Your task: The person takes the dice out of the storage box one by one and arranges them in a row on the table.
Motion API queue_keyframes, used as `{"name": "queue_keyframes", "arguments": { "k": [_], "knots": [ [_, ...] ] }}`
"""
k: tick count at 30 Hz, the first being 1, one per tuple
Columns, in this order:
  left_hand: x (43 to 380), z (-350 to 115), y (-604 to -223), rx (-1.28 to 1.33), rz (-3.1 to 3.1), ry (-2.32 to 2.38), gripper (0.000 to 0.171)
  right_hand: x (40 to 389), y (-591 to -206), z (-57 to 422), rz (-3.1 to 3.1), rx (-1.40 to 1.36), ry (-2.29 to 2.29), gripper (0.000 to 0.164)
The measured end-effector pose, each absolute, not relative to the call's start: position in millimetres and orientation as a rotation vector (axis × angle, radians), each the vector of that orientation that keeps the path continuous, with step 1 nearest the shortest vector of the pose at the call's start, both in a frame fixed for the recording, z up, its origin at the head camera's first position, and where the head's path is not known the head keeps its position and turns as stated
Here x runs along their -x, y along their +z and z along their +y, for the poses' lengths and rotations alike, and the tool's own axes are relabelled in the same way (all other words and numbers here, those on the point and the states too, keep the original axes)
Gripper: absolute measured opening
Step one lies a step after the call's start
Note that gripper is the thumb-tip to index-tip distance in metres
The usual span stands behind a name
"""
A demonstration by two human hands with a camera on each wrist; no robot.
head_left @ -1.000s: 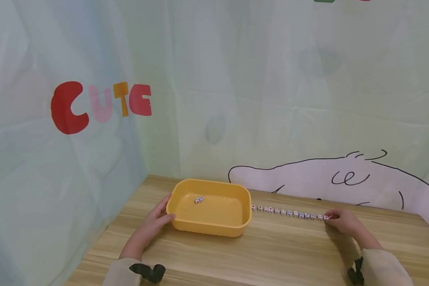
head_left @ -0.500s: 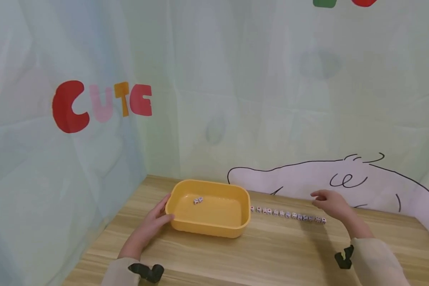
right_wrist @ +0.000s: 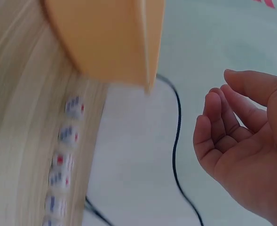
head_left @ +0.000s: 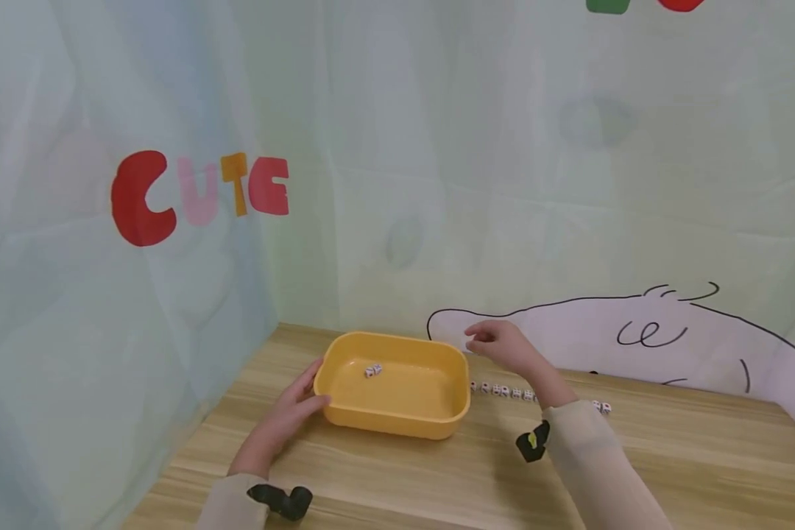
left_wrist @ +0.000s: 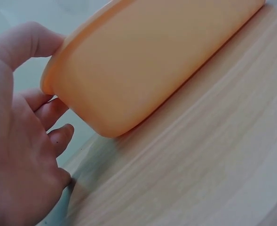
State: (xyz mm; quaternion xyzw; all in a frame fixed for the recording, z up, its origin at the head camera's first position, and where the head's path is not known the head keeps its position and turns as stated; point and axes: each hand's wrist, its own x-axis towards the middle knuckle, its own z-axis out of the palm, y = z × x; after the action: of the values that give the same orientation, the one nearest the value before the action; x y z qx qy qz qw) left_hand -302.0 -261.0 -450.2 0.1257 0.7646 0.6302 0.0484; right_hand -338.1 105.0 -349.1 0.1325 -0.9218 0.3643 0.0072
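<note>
A yellow plastic tray (head_left: 397, 426) sits on the wooden table, with two white dice (head_left: 374, 370) close together inside it. My left hand (head_left: 291, 408) holds the tray's left end; the left wrist view has the thumb at the rim and fingertips against the outer wall. Up over the tray's back right corner is my right hand (head_left: 506, 346), its fingers loosely curled with nothing between them in the right wrist view. A line of dice (head_left: 517, 394) runs rightward from the tray, partly hidden behind my right forearm. Its right-end die (head_left: 606, 408) shows past the sleeve.
The wooden table (head_left: 397, 478) ends at a pale printed curtain (head_left: 397, 184) behind and to the left. A black cable (right_wrist: 177, 136) hangs against the curtain beyond the table edge. A black strap mount (head_left: 533, 442) sits on my right wrist.
My right hand has left the die at the row's right end, risen, and swung left to the tray's back right corner. The left hand and the tray stay put.
</note>
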Motion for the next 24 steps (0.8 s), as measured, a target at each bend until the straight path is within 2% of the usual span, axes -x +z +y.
{"name": "queue_keyframes", "arguments": {
  "k": [11, 18, 24],
  "knots": [
    [302, -262, -452, -0.365, 2.329, 1.957, 0.073, 354, -365, 24, -2.922, -0.55, 1.268, 0.028],
    [302, -255, -452, -0.351, 2.338, 1.96, 0.074, 362, -378, -5, -2.913, -0.581, 1.421, 0.03],
    [303, -245, -450, -0.366, 2.337, 1.971, 0.074, 370, -392, -19, -2.908, -0.504, 1.548, 0.031]
  ]
}}
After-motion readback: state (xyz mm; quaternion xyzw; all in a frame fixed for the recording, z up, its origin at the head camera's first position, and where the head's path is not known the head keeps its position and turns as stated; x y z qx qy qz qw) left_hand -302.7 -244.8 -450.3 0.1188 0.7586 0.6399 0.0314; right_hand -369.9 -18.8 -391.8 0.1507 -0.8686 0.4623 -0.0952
